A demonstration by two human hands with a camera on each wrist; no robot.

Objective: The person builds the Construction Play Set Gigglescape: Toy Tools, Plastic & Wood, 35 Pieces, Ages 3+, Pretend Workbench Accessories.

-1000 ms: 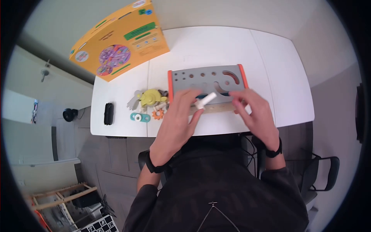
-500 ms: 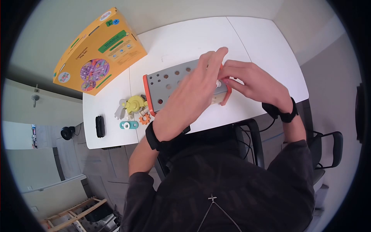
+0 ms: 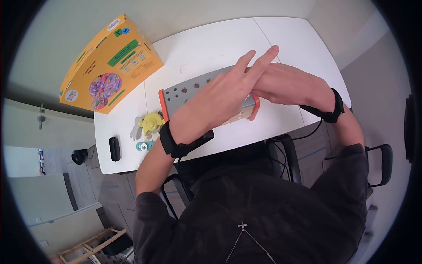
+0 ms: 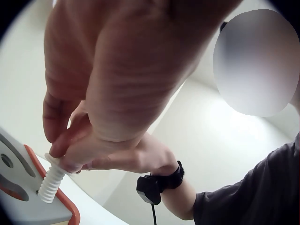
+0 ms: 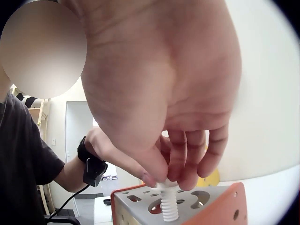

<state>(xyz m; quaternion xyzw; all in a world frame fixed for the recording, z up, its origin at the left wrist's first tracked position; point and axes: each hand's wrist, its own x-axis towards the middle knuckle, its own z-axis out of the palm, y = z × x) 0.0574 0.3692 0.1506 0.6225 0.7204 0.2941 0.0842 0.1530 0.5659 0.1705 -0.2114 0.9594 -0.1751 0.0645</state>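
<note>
A white ribbed toy screw [image 4: 51, 185] stands slightly tilted over the grey top [image 3: 189, 91] of a toy workbench with orange-red ends. Its tip is at the top near one end panel. In the right wrist view, my right hand [image 3: 292, 86] pinches the head of the screw [image 5: 169, 206] between thumb and fingers. My left hand [image 3: 220, 97] reaches across the bench, with thumb and finger at that same head and two other fingers extended upward. Seen from the head, both hands overlap and hide the screw.
Left of the bench lie yellow and grey toy parts [image 3: 150, 122] and a teal strip [image 3: 144, 146]. A black case [image 3: 114, 148] lies near the table's left edge. An orange-yellow box [image 3: 112, 68] stands at the back left of the white table [image 3: 281, 123].
My left hand has carried the white screw rightward to the bench's right end. The right hand has come to the screw's head, and the hands now overlap. The head view has shifted.
</note>
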